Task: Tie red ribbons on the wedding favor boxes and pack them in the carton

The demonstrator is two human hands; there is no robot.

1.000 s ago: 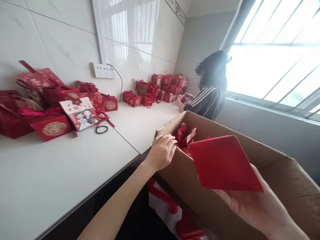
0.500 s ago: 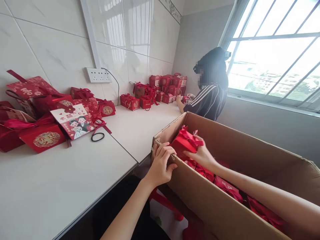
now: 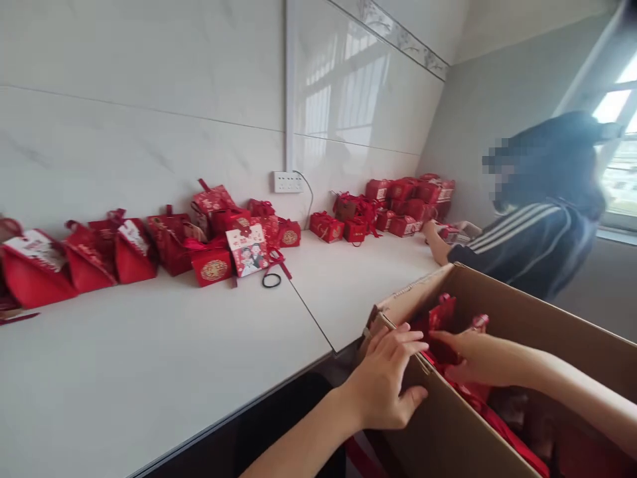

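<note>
My left hand (image 3: 385, 378) lies over the near corner of a cardboard box (image 3: 428, 411), its fingers hooked across the rim and the thumb against the outer wall. Inside that box my right hand (image 3: 470, 355) has its finger and thumb around a red gift box (image 3: 442, 355), seen only in part and blurred. A red flap with gold print (image 3: 442, 313) stands up just beyond the fingers. More red boxes and ribbon (image 3: 507, 428) lie below the forearm, and the box wall hides their lower parts.
Red gift boxes (image 3: 134, 249) line the white table (image 3: 174, 358) along the tiled wall. A black hair tie (image 3: 271, 281) lies near a card with a cartoon couple (image 3: 250, 252). Behind the cardboard box, a person in a striped sleeve (image 3: 517, 229) handles boxes near a stack (image 3: 413, 192).
My view has swung left, bringing more gift boxes into sight. My right hand has lowered the red gift box deeper into the cardboard box. My left hand stays at the rim, fingers straighter.
</note>
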